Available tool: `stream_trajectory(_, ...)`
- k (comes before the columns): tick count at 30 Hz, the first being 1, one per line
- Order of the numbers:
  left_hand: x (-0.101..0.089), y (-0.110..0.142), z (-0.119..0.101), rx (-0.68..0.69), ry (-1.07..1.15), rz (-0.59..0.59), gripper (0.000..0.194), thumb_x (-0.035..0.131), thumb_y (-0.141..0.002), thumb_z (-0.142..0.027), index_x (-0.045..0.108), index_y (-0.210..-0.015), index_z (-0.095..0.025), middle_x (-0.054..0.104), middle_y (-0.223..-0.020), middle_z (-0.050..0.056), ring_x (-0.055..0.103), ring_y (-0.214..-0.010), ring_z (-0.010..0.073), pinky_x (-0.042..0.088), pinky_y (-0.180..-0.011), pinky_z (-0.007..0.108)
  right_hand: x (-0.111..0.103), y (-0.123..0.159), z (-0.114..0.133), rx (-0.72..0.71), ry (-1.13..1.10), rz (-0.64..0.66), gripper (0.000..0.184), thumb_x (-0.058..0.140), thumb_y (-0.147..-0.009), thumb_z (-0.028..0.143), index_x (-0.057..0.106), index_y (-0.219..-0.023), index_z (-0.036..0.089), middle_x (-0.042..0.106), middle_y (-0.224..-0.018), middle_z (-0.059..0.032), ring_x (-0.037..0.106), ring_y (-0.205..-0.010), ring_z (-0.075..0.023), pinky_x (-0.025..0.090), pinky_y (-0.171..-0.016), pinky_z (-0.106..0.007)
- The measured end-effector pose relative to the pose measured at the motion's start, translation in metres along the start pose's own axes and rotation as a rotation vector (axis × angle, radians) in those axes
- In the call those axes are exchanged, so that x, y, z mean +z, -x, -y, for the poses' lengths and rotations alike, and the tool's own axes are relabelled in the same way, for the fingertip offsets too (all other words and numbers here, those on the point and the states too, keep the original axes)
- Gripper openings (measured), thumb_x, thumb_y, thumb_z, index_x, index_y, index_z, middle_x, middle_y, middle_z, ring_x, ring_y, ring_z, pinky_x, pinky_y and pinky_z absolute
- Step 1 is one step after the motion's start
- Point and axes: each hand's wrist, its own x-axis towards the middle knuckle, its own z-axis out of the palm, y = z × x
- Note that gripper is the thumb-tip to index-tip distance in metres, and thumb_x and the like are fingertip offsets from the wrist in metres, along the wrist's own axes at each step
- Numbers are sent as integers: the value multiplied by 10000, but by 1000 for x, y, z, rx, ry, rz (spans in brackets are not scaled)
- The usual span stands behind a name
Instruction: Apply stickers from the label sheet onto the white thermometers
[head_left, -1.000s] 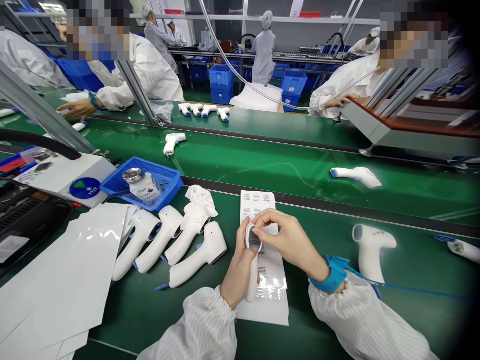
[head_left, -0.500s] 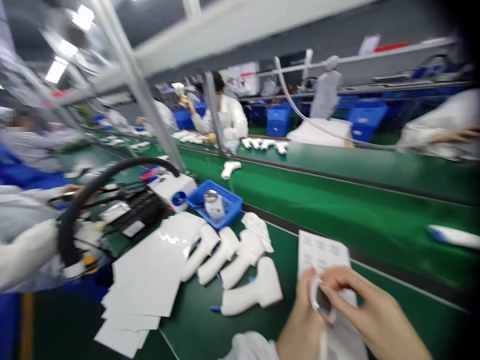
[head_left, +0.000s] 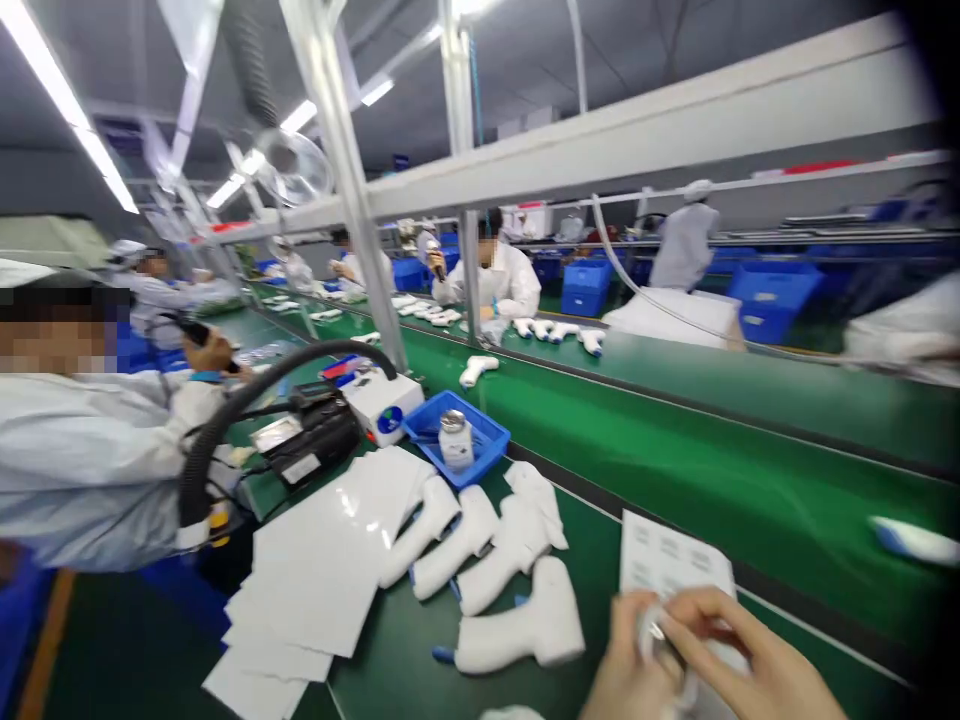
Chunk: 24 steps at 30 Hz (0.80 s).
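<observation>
Green conveyor benches (head_left: 675, 450) under aluminium frames and strip lights fill the factory hall, with white-coated people seated along them. At the far left a co-worker in a white coat (head_left: 82, 450) is seen, a dark tool raised in one hand, beside a thick black hose (head_left: 225, 420) that arches over a black device (head_left: 311, 445) and a white box (head_left: 379, 400). A loose pile of glossy white sheets (head_left: 315, 570) is spread on the near bench. Behind it a blue tray (head_left: 487, 445) is set, with a metal-capped bottle (head_left: 455, 440) standing inside. Four white handheld thermometers (head_left: 480, 560) are laid side by side just right of the sheets, a white cloth (head_left: 536, 490) draped over one of them. A printed label sheet (head_left: 667, 555) lies flat further right. At the bottom edge the left hand (head_left: 626, 670) is wrapped around the white thermometer being held (head_left: 660, 645), largely hidden between both hands and blurred; it is kept just above the lower end of the label sheet. The right hand (head_left: 757, 660) is closed over the thermometer's head, fingertips pressed against its front. One more thermometer with a blue tip (head_left: 911, 540) lies on the belt at the far right.
</observation>
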Motion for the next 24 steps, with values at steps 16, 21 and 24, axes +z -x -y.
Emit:
stream_trajectory(16,16,33,-34,94,-264,-154,411,323,-978,-415,324,-1372,-300,290,-1530,76,445,-1288,275,559,-755,299,-18,13,47,111,-195,53,107,649,-839,283,628,-761,214,626,-946,-23,599,-870,-166,474,-762,-278)
stream_trajectory(21,19,35,-36,131,-293,-161,394,325,-983,-376,343,-1364,-275,313,-1522,79,339,-1382,273,486,-964,368,-20,19,56,20,-132,59,112,650,-823,203,610,-719,221,631,-893,-22,609,-861,-173,494,-775,-292)
stream_trajectory(24,19,35,-36,130,-295,-155,394,301,-990,-349,324,-1375,-268,302,-1525,78,249,-1433,266,420,-1046,388,-21,21,62,-13,-131,93,129,627,-836,208,588,-715,224,645,-862,-25,625,-825,-177,516,-718,-285)
